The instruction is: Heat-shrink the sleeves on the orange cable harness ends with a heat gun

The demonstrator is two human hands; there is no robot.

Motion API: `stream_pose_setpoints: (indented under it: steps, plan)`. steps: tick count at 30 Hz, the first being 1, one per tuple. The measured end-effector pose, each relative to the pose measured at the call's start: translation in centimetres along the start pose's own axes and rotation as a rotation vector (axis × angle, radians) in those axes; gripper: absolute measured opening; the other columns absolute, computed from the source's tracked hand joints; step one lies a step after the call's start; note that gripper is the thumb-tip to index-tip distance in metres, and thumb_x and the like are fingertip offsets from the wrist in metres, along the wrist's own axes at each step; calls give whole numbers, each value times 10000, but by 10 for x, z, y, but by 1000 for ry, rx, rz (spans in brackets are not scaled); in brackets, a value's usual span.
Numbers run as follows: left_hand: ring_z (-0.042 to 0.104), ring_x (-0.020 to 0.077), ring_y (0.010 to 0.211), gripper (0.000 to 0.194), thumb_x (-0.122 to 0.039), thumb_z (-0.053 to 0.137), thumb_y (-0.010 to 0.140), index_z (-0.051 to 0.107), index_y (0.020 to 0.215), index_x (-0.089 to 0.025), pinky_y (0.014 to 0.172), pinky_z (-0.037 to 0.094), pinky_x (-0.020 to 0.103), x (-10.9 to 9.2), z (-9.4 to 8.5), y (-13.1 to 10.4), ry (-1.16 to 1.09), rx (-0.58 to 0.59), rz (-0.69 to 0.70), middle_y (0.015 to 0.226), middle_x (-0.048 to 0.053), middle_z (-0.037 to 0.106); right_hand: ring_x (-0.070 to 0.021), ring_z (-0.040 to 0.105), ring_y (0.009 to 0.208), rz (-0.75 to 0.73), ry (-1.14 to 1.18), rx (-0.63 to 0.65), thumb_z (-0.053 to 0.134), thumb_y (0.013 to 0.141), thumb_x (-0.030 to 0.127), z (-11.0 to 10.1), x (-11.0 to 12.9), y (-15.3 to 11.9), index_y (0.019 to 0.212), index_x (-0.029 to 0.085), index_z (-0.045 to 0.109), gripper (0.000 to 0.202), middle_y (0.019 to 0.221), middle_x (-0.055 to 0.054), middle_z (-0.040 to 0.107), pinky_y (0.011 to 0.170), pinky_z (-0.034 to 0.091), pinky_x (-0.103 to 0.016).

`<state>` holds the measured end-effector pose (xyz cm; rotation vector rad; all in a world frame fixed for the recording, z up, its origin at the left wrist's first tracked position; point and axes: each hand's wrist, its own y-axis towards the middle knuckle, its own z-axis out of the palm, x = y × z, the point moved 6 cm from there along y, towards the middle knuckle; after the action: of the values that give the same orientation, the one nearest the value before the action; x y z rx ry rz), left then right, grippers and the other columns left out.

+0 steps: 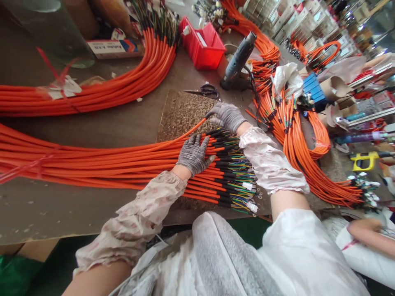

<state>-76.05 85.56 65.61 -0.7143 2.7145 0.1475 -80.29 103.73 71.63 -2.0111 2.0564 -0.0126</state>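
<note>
A bundle of orange cables (123, 159) runs in from the left. Black sleeves (222, 181) cover the cable ends, and thin coloured wires (239, 166) fan out beyond them. My left hand (194, 154), in a grey glove, lies on top of the bundle with its fingers spread. Above it, my right hand (228, 117), gloved alike, closes around the black-sleeved end of one orange cable (197, 124) lifted apart from the others. The wires at that cable's tip are hidden by the hand. White connectors (251, 206) hang at the bundle's near edge.
Behind my hands lie a rough brown board (182, 111) and scissors (207, 91). A heat gun (239, 59) stands beside a red bin (203, 45). More orange cables (154, 57) lie at upper left and right (296, 144). Another person's arm (373, 236) shows at lower right.
</note>
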Motion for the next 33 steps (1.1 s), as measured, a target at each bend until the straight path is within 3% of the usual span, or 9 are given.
stream_pose_setpoints:
  steps: [3, 6, 11, 16, 22, 27, 31, 33]
  plan:
    - [431, 439, 1535, 862, -544, 616, 1037, 328, 1711, -91, 1251, 375, 545, 0, -2, 0, -10, -40, 19, 1661, 256, 450, -339, 576, 1367, -45, -16, -22, 667, 1006, 238, 1, -8, 24, 1407, 184, 709, 407, 1519, -141, 639, 1111, 426, -459]
    - [488, 420, 1485, 917, -496, 625, 1027, 241, 1721, -36, 1220, 419, 515, 2, -4, 1, -65, -107, 17, 1630, 261, 489, -296, 633, 1261, -108, -44, 33, 614, 1024, 185, -4, -12, 24, 1292, 167, 762, 307, 1329, -123, 742, 1129, 394, -448]
    - [524, 405, 1453, 1006, -436, 686, 989, 158, 1722, 6, 1207, 443, 479, 6, -3, 3, -136, -182, -22, 1594, 273, 519, -277, 692, 1094, -90, -66, 16, 551, 1056, 266, -37, -13, -33, 1319, 184, 743, 336, 1266, -117, 746, 833, 444, -345]
    - [524, 418, 1451, 1063, -411, 725, 958, 113, 1740, -34, 1212, 437, 504, 5, -1, 3, -131, -202, 12, 1603, 258, 517, -274, 701, 1105, -51, -74, 45, 486, 1102, 358, -41, 0, -64, 1341, 180, 727, 383, 1275, -120, 757, 807, 420, -332]
    - [519, 423, 1457, 1014, -442, 709, 968, 181, 1731, -33, 1221, 433, 508, 6, 1, 4, -123, -203, 14, 1607, 270, 503, -285, 727, 1084, 7, -92, 70, 496, 1097, 413, -34, 4, -49, 1311, 203, 759, 399, 1242, -106, 789, 793, 426, -334]
    - [461, 412, 1514, 913, -444, 663, 987, 293, 1695, -3, 1292, 350, 518, 5, -1, 3, -140, -194, 44, 1640, 271, 464, -295, 737, 1076, -13, -109, 131, 535, 1081, 402, -23, 2, -30, 1290, 227, 780, 365, 1224, -102, 798, 812, 441, -337]
    - [392, 444, 1562, 913, -459, 713, 947, 372, 1674, -25, 1329, 267, 578, 9, 1, 3, -86, -178, -53, 1668, 282, 422, -298, 708, 1154, -81, -79, 234, 548, 1077, 355, -1, -1, -10, 1321, 235, 767, 349, 1299, -102, 768, 907, 473, -361]
    - [391, 458, 1562, 920, -454, 743, 921, 402, 1658, -24, 1333, 244, 605, 10, 5, 7, -89, -156, -68, 1663, 300, 421, -351, 656, 1255, -80, -84, 229, 571, 1066, 341, 5, 0, -5, 1316, 213, 766, 341, 1395, -130, 717, 1011, 473, -445]
